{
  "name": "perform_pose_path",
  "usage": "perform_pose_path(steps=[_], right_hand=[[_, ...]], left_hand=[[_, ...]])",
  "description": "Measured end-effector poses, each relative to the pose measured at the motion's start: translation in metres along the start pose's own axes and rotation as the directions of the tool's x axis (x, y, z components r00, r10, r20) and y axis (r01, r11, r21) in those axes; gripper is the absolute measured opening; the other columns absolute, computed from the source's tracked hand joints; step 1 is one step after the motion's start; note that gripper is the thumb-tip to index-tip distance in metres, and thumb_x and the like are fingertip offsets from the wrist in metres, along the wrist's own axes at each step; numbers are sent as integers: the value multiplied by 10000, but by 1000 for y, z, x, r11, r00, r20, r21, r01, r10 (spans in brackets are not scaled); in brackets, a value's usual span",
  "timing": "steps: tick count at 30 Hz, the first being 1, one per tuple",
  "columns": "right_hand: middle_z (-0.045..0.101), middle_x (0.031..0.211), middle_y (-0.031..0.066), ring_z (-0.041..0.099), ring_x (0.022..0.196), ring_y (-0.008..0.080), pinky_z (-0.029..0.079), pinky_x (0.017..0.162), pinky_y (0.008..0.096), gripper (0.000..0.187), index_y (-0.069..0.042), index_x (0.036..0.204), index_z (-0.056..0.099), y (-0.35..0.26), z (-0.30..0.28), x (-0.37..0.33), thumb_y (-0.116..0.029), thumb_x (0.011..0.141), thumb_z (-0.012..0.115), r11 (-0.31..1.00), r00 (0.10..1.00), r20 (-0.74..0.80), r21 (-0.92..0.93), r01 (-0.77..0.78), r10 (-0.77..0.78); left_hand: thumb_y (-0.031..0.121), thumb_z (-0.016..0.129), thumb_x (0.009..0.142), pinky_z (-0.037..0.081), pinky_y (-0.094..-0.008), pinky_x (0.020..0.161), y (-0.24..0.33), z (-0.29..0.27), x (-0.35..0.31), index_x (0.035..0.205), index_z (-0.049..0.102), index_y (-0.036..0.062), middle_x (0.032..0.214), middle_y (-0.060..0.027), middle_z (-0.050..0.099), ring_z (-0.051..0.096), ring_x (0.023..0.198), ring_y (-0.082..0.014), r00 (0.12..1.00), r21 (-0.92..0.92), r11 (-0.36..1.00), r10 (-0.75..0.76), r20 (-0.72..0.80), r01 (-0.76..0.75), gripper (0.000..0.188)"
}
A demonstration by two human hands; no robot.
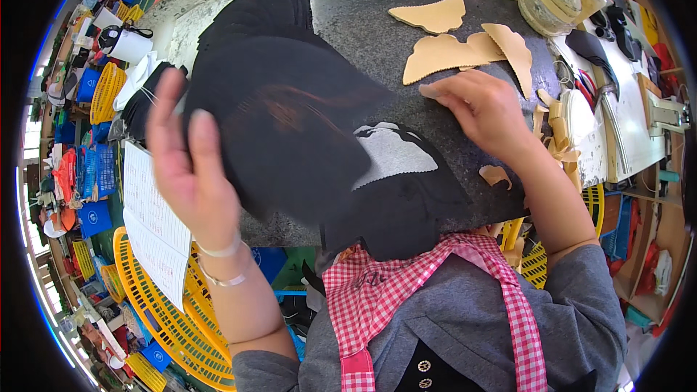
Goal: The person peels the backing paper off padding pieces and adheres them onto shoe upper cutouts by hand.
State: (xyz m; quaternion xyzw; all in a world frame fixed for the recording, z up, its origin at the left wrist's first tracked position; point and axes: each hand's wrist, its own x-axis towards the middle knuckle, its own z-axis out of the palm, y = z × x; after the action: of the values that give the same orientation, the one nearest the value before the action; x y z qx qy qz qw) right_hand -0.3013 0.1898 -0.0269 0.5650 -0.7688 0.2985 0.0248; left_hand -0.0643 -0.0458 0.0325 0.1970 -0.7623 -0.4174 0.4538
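Locate cut pieces (pixel 435 56) on the board (pixel 356 36) behind the right hand (pixel 483 105), the pot (pixel 548 9) to their right, the sheet stack (pixel 265 11) at back left, and the notebook (pixel 156 229) overlapping the basket (pixel 163 319) at left.

Dark speckled work surface (pixel 356 25), scallop-edged tan pieces (pixel 435 56) toward far right, stacked black pieces (pixel 261 7) at left, tan scrap (pixel 495 176) nearer.

Mostly matt, few shiny spots

The black piece (pixel 283 127) looks matt and smooth, like cloth or thin foam, though blurred; the stack (pixel 265 11) looks equally matt. The white patch (pixel 398 154) has a dull, fibrous face. The tan pieces (pixel 438 57) look smooth, matt and leathery. The board (pixel 356 36) is speckled and rough. The apron (pixel 374 294) is woven cloth, the shirt (pixel 457 312) soft knit, the notebook (pixel 156 229) paper, the basket (pixel 170 332) smooth plastic; the pot (pixel 546 14) looks crusted, the bracelet (pixel 226 281) shiny metal.
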Motion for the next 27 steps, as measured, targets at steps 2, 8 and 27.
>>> perform_pose_path(steps=[2, 8, 27], right_hand=[[698, 830, 129, 684, 787, 320, 552, 709, 421, 141, -61, 1011, 743, -6, 0, 3, -53, 879, 694, 997, 997, -67, 69, -37, 42], [707, 930, 54, 649, 758, 250, 538, 670, 354, 286, -69, 997, 766, -40, -8, 16, -16, 721, 711, 955, 938, -181, -15, 296, -294], [677, 968, 127, 695, 804, 243, 583, 625, 336, 225, 13, 886, 623, -89, 4, 13, -78, 704, 719, 895, 902, -46, 116, 431, -429]], left_hand=[[46, 584, 1007, 416, -365, 1120, 8, 11, -27, 1403, 560, -19, 1425, -168, 588, 578, 1296, -278, 976, 177, 984, -7, 220, -33, 402], [12, 743, 851, 508, -371, 796, 3, 45, -81, 1332, 623, 30, 1009, -122, 675, 631, 865, -236, 893, 574, 749, 52, 448, -331, 497], [-6, 586, 994, 613, -271, 636, 30, 39, -69, 1150, 656, -37, 939, -136, 757, 772, 814, -193, 781, 31, 959, -247, 573, 281, 173]])
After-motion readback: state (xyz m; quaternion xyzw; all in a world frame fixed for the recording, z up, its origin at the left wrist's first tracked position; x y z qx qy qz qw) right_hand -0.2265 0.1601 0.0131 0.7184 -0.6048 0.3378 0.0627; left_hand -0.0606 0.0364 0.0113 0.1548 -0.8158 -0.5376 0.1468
